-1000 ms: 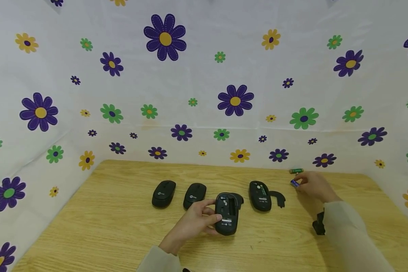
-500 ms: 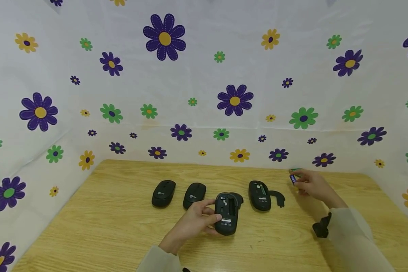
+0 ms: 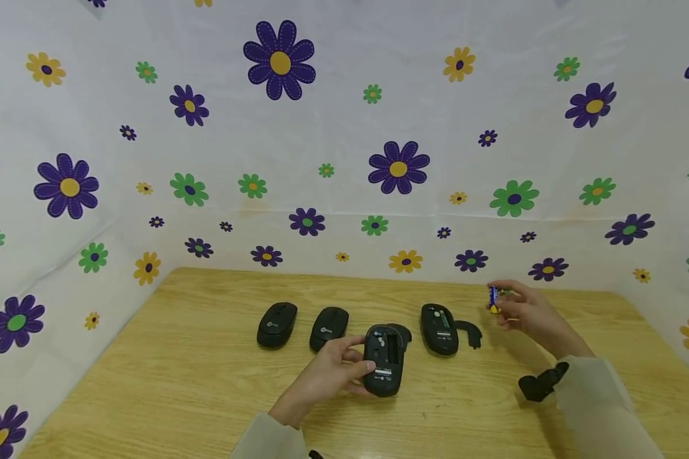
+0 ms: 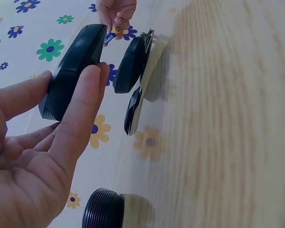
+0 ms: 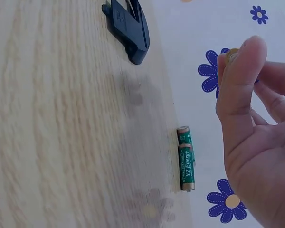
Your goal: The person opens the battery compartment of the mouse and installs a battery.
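My left hand [image 3: 333, 373] holds a black computer mouse [image 3: 382, 376] off the table, its underside facing me and its long battery slot bare. Thumb and fingers grip its sides, as the left wrist view shows too. Over the table's far right part, my right hand [image 3: 533, 317] pinches a blue and yellow battery [image 3: 493, 299], which stands nearly upright between thumb and fingers. Below that hand two green batteries [image 5: 186, 166] lie on the table, mostly hidden in the head view. A curved black cover [image 3: 402, 333] shows partly behind the held mouse.
Another mouse [image 3: 439, 341] lies belly up with a green battery inside, its curved cover [image 3: 472, 335] to its right. Two mice [image 3: 277, 325] sit upright to the left, one partly behind my left hand. A flowered cloth [image 3: 333, 127] hangs along the table's back.
My right hand has lifted slightly, and the blue battery has turned from slanted to nearly upright in its fingers. The left hand and its mouse have stayed in place.
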The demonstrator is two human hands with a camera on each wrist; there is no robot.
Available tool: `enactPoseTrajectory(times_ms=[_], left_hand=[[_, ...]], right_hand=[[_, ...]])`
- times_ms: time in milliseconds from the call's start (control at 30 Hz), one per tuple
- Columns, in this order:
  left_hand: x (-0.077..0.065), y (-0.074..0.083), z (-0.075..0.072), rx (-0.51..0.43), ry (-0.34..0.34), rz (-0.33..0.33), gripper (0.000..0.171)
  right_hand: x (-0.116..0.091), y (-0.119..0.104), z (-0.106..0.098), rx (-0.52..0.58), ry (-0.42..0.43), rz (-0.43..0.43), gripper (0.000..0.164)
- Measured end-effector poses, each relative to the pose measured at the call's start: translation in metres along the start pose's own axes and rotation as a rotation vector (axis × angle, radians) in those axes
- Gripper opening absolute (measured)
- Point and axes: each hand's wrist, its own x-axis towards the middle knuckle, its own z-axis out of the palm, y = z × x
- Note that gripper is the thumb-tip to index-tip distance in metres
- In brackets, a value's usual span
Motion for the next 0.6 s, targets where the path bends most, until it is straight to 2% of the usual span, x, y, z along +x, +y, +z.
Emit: enactPoseTrajectory(times_ms=[200, 433, 600], left_hand=[[0.001, 0.000, 0.000, -0.001, -0.001, -0.005, 0.058], [0.001, 0.000, 0.000, 0.006, -0.007, -0.001, 0.058], [0.001, -0.001, 0.000, 0.004, -0.002, -0.006, 0.058]], right_hand=[[0.000, 0.002, 0.001, 0.033, -0.006, -0.008, 0.025], [0.000, 0.001, 0.009, 0.127, -0.102, -0.104, 0.031], [0.001, -0.001, 0.016, 0.161, -0.134, -0.145, 0.032]])
